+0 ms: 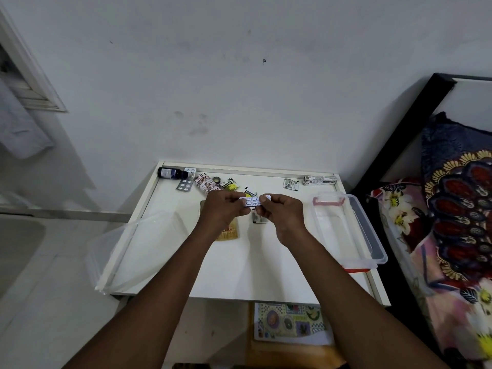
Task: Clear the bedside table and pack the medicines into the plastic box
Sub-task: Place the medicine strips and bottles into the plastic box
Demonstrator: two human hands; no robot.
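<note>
Both hands hold one silver blister strip (pixel 253 201) above the middle of the white bedside table (pixel 239 272); my left hand (pixel 223 211) pinches its left end and my right hand (pixel 282 214) its right end. A clear plastic box (pixel 356 230) with a red handle stands empty on the table's right side. Its clear lid (pixel 138 249) leans at the left edge. Along the back lie a dark bottle (pixel 170 173), a blister strip (pixel 183 185), a labelled tube (pixel 206 184), several sachets (pixel 230 184) and a small carton (pixel 320 180). A yellow pack (pixel 229 233) lies under my left wrist.
A bed with a patterned cover (pixel 452 222) and black frame sits right of the table. The wall (pixel 239 75) rises directly behind the table. A colourful tray (pixel 290 323) lies on a lower surface below the table's front edge.
</note>
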